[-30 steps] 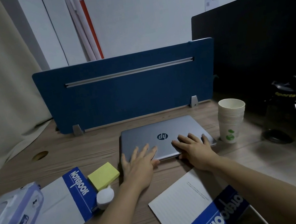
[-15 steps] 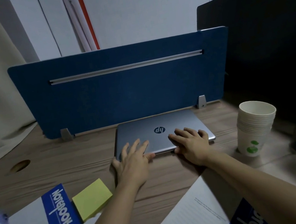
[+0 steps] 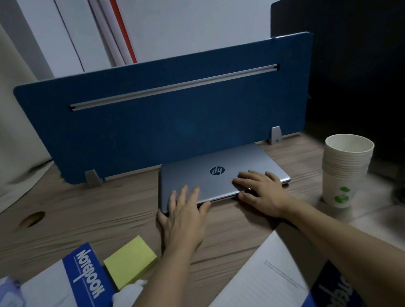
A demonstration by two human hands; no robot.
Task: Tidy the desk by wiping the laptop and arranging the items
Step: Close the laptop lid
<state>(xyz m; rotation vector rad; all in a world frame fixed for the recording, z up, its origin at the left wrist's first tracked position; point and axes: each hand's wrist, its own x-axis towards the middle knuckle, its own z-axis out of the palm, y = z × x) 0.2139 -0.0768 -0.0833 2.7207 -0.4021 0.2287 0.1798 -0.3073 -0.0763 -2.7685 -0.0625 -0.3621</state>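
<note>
Closed laptop (image 3: 221, 174) flat on desk (image 3: 88, 223), back edge at blue divider (image 3: 171, 110), left hand (image 3: 183, 215) and right hand (image 3: 263, 191) splayed flat on lid's near edge, gripping nothing, cups (image 3: 343, 171) to the right.

Two bare forearms come up into the frame from the bottom edge, one from lower centre, one from the lower right corner. No sleeves anywhere along them, no cuff showing. The left hand (image 3: 184, 216) sits in the centre of the frame, ungloved, no ring, no watch, no strap at the wrist. The right hand (image 3: 263, 191), just right of centre, is the same: bare fingers, bare wrist. Nails look short and plain, though the dim light blurs them. No clothing enters the picture at all.
</note>
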